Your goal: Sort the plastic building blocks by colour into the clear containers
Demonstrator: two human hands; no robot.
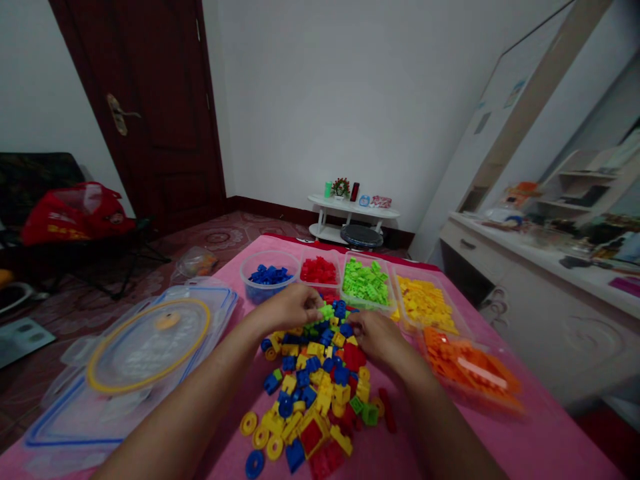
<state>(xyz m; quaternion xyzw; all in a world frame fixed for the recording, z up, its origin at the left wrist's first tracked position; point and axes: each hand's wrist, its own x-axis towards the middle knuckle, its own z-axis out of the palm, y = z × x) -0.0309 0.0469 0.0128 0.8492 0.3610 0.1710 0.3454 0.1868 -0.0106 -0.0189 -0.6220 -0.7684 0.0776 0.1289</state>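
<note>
A heap of mixed plastic building blocks (320, 393) in blue, yellow, red and green lies on a pink tablecloth (525, 447). Both of my hands rest at the far end of the heap. My left hand (293, 307) has its fingers curled and pinched around green blocks (327, 311) at the top of the pile. My right hand (373, 333) is curled too, its fingertips down among blue and yellow blocks; what it holds is hidden.
Behind the heap stand a round tub of blue blocks (269, 275) and clear trays of red (319, 270), green (367, 281), yellow (425, 303) and orange blocks (467, 370). Stacked clear lids (145, 350) lie at the left. A white dresser (530, 293) stands at the right.
</note>
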